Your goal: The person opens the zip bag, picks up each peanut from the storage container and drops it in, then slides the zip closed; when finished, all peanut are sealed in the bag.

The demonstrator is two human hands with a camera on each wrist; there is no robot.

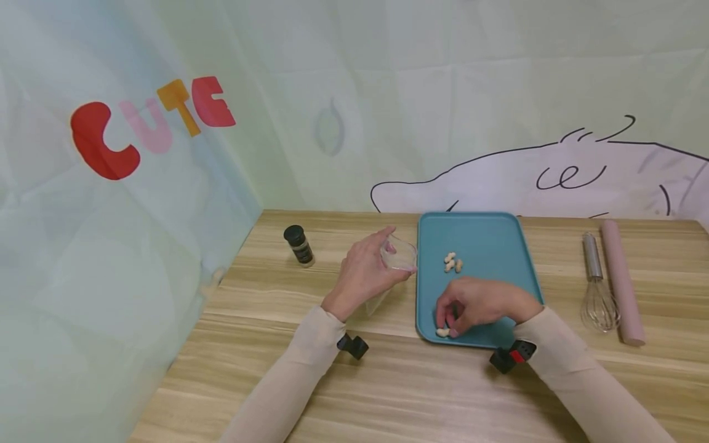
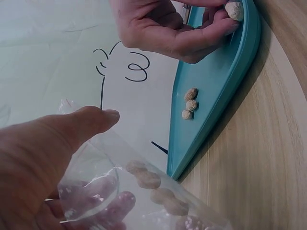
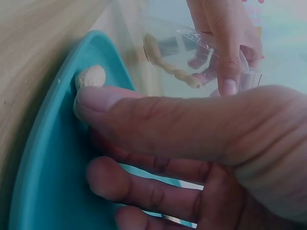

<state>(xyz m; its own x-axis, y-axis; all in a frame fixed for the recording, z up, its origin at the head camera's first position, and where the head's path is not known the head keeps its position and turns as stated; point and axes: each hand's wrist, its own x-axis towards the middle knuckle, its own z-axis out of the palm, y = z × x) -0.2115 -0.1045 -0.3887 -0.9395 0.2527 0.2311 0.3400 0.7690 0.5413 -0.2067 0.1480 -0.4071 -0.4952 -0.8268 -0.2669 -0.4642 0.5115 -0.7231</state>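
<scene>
My left hand holds a clear plastic bag by its mouth, just left of the blue tray. The mouth is spread between thumb and fingers. Inside the bag, the left wrist view shows several peanuts. At the tray's near left corner, my right hand pinches a peanut with its thumb; the finger behind is partly hidden. The other fingers are loosely bent. A small cluster of peanuts lies on the tray, beyond the right hand.
A spice bottle with a black cap stands at the back left of the wooden table. To the tray's right lie a whisk and a pink rolling pin. A printed cloth hangs behind the table.
</scene>
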